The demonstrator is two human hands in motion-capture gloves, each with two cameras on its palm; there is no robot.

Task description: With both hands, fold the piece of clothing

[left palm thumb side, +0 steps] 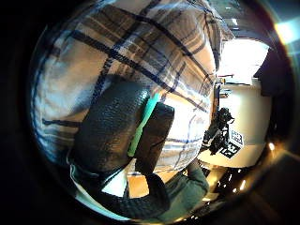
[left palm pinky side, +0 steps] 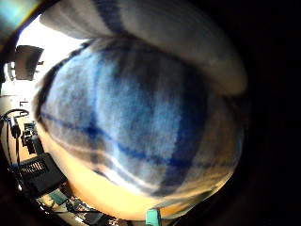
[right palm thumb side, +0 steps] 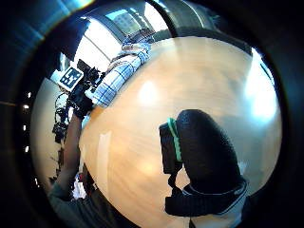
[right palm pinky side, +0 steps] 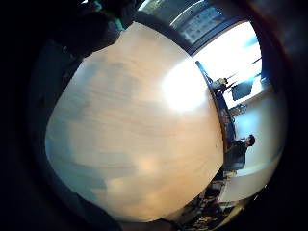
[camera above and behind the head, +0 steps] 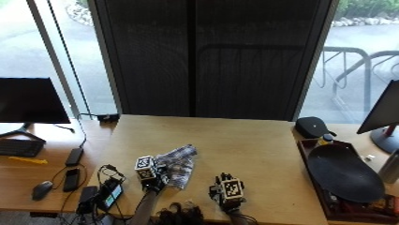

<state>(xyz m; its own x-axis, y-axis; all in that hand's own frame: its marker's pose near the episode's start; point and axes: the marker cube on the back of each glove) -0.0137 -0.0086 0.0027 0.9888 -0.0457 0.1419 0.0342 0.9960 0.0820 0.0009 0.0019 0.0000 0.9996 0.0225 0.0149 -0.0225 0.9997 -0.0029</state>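
Left hand point(camera above and behind the head: 150, 180) gripping bunched plaid shirt point(camera above and behind the head: 177, 165)

Soft woven plaid shirt point(camera above and behind the head: 176, 165); smooth, glossy wooden table point(camera above and behind the head: 262, 154)

No text, label, brand, number or sign can be read in any of the views. The plaid shirt point(camera above and behind the head: 177, 165) held at the left hand point(camera above and behind the head: 151, 180) carries only its check pattern, and the monitors point(camera above and behind the head: 31, 100) well away from both hands on the surface point(camera above and behind the head: 249, 140) show dark screens with no writing.
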